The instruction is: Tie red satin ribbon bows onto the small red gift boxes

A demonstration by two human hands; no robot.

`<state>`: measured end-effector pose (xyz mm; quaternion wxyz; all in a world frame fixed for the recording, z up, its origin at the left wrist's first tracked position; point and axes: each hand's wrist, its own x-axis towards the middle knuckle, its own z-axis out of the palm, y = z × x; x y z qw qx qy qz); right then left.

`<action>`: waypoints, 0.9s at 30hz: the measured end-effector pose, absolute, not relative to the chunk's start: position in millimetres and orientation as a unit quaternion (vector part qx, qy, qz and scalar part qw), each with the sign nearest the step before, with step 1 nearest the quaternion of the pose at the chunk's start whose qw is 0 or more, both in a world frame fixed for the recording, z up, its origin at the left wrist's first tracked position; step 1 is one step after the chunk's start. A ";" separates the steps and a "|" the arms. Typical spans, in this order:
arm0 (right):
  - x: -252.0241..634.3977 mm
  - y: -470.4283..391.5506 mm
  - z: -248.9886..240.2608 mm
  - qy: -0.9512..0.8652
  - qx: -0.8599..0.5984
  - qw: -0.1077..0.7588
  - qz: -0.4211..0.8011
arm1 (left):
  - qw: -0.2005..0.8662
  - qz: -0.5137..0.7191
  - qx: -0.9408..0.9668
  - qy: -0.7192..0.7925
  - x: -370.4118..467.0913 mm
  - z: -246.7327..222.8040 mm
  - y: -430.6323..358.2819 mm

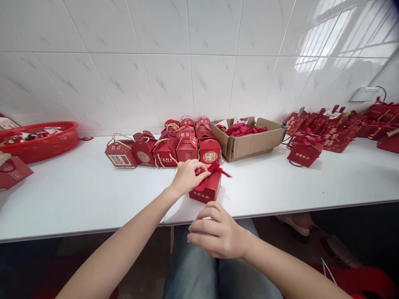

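A small red gift box (205,192) with gold lettering stands near the table's front edge. A dark red ribbon (215,169) lies in a bow across its top, one tail sticking out to the right. My left hand (190,176) is at the box's upper left, thumb and fingers pinched on the ribbon. Lower down, just in front of the table edge, my right hand (218,232) hovers apart from the box. Its fingers are loosely bent with gaps between them, and I see nothing in them.
Behind the box several red gift boxes (187,147) stand grouped. A cardboard box (252,146) holds red ribbons. Red gift bags (336,133) and a ribboned box (304,151) stand right. At left are a red basin (52,147) of wrapped sweets and another person's hand (3,158) at a red box.
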<state>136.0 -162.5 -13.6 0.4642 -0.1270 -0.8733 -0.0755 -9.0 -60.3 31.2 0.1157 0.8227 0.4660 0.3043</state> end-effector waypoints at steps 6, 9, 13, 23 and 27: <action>160.8 -144.2 -18.8 -0.740 -0.324 0.588 -0.053 | 0.204 0.411 0.774 0.436 -19.4 25.3 -58.6; 175.4 -117.4 -39.6 -0.700 -0.445 0.552 0.085 | 0.244 0.502 0.695 0.453 -30.8 10.4 -54.6; 173.7 -97.5 -58.3 -0.706 -0.445 0.468 0.291 | 0.254 0.502 0.671 0.483 -45.7 -20.3 -42.7; 209.1 -95.8 -51.3 -0.662 -0.475 0.503 0.290 | 0.240 0.404 0.728 0.499 -47.0 -44.2 -31.2; 296.2 -80.1 -60.9 -0.596 -0.562 0.532 0.214 | 0.222 0.383 0.744 0.500 -46.8 -48.1 -27.4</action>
